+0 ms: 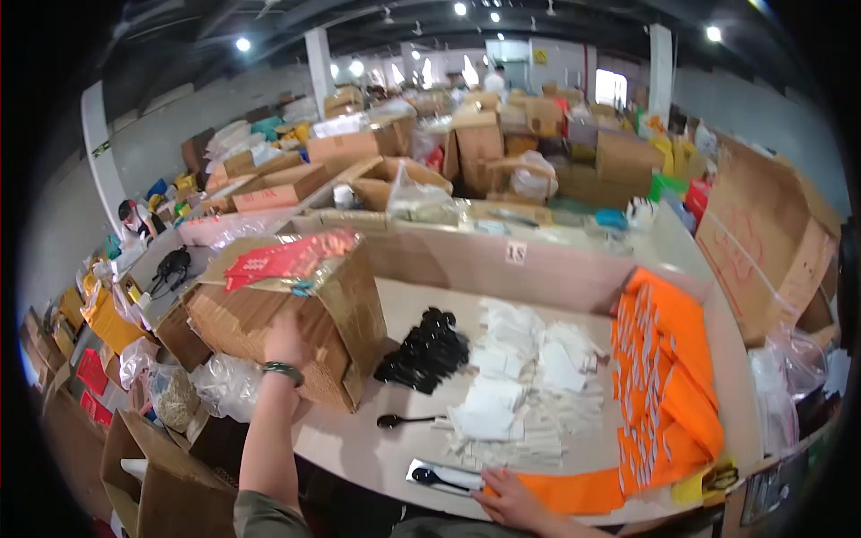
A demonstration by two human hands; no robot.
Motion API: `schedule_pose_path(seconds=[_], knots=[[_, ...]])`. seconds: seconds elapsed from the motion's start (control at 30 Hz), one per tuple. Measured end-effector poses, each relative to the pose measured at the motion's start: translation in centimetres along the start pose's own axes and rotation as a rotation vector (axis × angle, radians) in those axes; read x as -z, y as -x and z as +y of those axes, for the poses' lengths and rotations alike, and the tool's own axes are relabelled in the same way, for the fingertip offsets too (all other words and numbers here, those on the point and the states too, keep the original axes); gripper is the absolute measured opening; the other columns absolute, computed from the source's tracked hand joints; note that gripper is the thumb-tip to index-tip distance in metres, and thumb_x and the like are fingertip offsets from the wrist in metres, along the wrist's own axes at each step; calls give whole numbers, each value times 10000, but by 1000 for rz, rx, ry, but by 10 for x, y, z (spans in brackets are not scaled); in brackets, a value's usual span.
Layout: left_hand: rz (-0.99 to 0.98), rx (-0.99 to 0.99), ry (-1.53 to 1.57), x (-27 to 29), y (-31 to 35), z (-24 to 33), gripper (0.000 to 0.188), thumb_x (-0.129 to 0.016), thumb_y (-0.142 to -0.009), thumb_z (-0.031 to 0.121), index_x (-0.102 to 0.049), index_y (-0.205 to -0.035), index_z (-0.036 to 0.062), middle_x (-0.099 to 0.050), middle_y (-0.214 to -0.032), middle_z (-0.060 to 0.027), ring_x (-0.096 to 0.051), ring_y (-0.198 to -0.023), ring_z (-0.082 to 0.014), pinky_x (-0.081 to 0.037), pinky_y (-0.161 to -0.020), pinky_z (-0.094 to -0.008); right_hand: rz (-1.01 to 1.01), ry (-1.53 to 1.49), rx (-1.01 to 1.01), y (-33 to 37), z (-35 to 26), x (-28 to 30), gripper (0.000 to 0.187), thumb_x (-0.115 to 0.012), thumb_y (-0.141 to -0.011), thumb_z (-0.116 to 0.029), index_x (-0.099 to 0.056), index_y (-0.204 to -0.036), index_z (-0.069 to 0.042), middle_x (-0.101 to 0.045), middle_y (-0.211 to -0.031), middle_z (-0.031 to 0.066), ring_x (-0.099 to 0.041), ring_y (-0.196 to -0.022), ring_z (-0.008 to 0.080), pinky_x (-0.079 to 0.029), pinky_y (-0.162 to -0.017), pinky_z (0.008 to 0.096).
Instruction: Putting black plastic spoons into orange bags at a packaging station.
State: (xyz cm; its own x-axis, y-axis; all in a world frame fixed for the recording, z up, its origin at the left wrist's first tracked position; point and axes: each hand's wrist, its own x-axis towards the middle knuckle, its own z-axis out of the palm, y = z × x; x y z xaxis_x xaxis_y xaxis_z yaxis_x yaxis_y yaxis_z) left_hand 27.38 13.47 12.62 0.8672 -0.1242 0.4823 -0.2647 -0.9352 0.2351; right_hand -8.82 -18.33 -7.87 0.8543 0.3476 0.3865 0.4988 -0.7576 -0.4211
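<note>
And here you are, split between two spots: your right hand (pixel 509 498) low at the desk's (pixel 354 457) front edge, fingers closed over the right end of a pale packet (pixel 459 479), a black spoon (pixel 430 477) lying along it, bowl to the left. The orange strip (pixel 668 386) runs in from the right to meet that same hand, its bulk heaped at the far right.

The step looks like handling that spoon and packet at the strip's loose end; the next move seems to call for a steady pinch here, spoon lined up.

Over to your left hand (pixel 285 336): the forearm stretches up and away from the lower edge, hand against the box (pixel 352 314). Blur hides the fingers, so whether they grip anything, you can't tell. Mid-desk, black spoons (pixel 421 351) pile beside white packets (pixel 504 350).
</note>
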Motion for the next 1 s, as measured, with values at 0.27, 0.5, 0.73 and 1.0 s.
schedule_pose_path(seconds=[0.27, 0.5, 0.73, 1.0], knots=[[-28, 384, 1298, -46, 208, -58, 101, -619, -955, 62, -662, -1045, 44, -638, -906, -12, -569, -776, -91, -476, -728, -230, 13, -85, -113, -15, -2, 22, 397, -683, -824, -128, -651, -1218, -162, -456, -1394, 304, -465, -1277, 470, -399, -1062, 536], [-803, -71, 763, -35, 218, 39, 74, -690, -878, 12, -696, -952, 10, -654, -823, -26, -602, -775, -110, -478, -699, -242, -118, 44, -225, -12, -8, 31, 409, -667, -843, -168, -643, -1248, -220, -384, -1441, 319, -395, -1332, 470, -309, -1109, 572], [-853, -245, 569, -60, 203, 39, 88, -717, -831, 40, -724, -919, 38, -657, -817, -120, -662, -786, -263, -525, -706, -327, -109, 85, -189, -10, -14, 25, 439, -674, -841, -185, -622, -1275, -231, -411, -1419, 304, -414, -1318, 447, -335, -1091, 555], [-433, -168, 436, -76, 250, 123, 325, -791, -774, 157, -620, -1007, 10, -616, -908, -125, -629, -856, -323, -521, -777, -402, -41, 88, -327, -28, -29, 29, 500, -782, -746, -257, -571, -1129, -15, -495, -1338, 278, -477, -1250, 419, -434, -1003, 491]])
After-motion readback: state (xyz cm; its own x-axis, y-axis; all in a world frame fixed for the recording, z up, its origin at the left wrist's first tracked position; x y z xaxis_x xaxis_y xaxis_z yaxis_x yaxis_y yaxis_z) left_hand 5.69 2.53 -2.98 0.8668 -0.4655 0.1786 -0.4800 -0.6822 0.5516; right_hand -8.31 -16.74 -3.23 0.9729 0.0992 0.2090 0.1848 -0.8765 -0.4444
